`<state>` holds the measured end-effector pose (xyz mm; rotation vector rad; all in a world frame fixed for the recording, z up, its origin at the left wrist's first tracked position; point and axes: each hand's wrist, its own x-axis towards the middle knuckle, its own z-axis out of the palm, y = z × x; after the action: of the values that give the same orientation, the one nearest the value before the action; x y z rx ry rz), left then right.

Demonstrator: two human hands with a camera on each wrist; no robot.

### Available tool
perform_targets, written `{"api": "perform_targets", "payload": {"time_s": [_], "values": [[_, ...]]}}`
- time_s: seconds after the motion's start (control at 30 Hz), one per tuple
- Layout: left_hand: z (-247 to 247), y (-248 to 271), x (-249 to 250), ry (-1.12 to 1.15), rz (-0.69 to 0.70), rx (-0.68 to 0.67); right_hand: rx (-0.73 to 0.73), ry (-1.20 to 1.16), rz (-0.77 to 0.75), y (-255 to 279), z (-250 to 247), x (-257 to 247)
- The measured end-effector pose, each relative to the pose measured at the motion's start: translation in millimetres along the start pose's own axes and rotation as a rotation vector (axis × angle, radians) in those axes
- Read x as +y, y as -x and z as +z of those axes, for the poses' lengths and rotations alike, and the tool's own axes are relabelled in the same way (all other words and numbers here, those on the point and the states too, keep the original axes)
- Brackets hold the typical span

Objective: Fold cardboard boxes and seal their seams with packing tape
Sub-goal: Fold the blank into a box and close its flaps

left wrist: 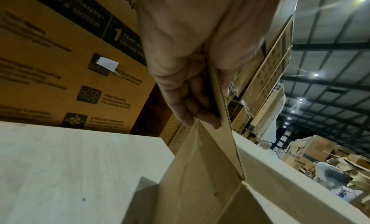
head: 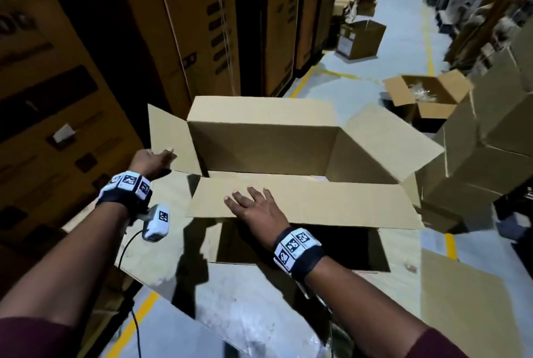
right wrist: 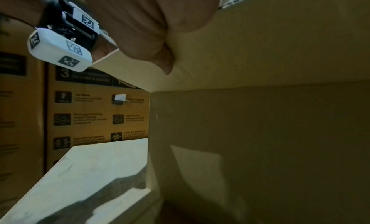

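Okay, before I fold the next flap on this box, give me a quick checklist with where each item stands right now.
1. Near flap pressed flat by the right hand: ok.
2. Left hand has a grip on the left end flap: ok.
3. Right end flap folded in: not ok, it stands open.
4. Far flap folded in: not ok.
5. Packing tape within reach: cannot tell, none in view.

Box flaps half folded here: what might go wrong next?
1. The right hand lies flat on the near long flap off-centre; its free right end may spring up.
2. The left hand pinches the left side flap, still raised; folding long flaps first would trap it outside.
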<state>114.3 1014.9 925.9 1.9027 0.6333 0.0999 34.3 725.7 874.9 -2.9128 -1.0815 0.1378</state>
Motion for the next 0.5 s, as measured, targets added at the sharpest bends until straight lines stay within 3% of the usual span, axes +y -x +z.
{"api": "perform_targets", "payload": {"time_s": [0.1, 0.17, 0.27, 0.33, 0.37, 0.43, 0.5], "values": [[-18.2, -41.0, -23.9, 0.114, -0.044, -0.051, -0.024, 0.006, 0.040, -27.5, 7.0, -25.3], [-34.8, -79.0, -38.5, 0.049, -0.020, -0.045, -0.036, -0.011, 0.080, -46.6, 4.9, -42.4], [-52.5, -130.0, -40.3, -0.399, 0.065, 0.023, -0.032, -0.031, 0.139, -79.1, -4.5, -75.7], [-58.4, -136.9, -34.9, -0.696, 0.157, 0.060, -0.043, -0.054, 0.180, -102.9, -9.2, -103.4], [-60.6, -133.1, -31.9, -0.768, 0.242, 0.069, -0.053, -0.059, 0.198, -114.9, -11.0, -116.7], [-59.9, -131.0, -28.2, -0.834, 0.538, -0.023, -0.059, -0.080, 0.251, -140.1, -12.5, -139.9], [-50.8, -125.4, -29.9, -0.780, 0.735, -0.303, -0.042, -0.111, 0.313, -161.8, -13.5, -161.6]]}}
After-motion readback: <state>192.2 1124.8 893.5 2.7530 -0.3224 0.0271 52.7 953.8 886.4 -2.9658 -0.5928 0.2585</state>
